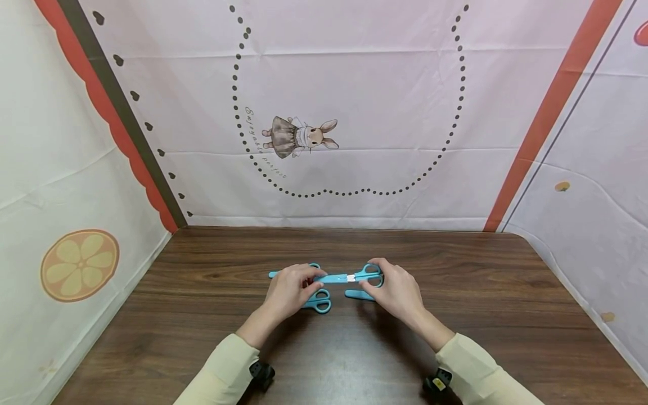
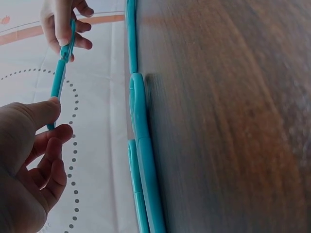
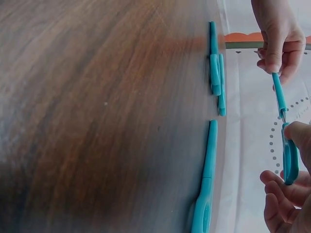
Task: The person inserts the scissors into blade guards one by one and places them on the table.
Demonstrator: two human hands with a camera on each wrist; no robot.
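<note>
My left hand (image 1: 289,291) pinches the tip end of a blue blade cover (image 1: 334,279) between thumb and fingers. Opposite it, my right hand (image 1: 400,289) holds the looped handles of the blue scissors (image 1: 361,276). A short stretch of silver blade shows between cover and handles; the rest of the blades is inside the cover. Both wrist views show this pair held above the table, the cover (image 2: 58,80) in line with the handles (image 3: 290,158).
Three more blue scissors lie on the brown table (image 1: 324,360). One pair (image 1: 318,304) is beside my left hand, another (image 1: 273,274) lies behind it, and a covered pair (image 1: 358,294) is partly under my right hand. Printed cloth (image 1: 385,112) hangs behind and at both sides.
</note>
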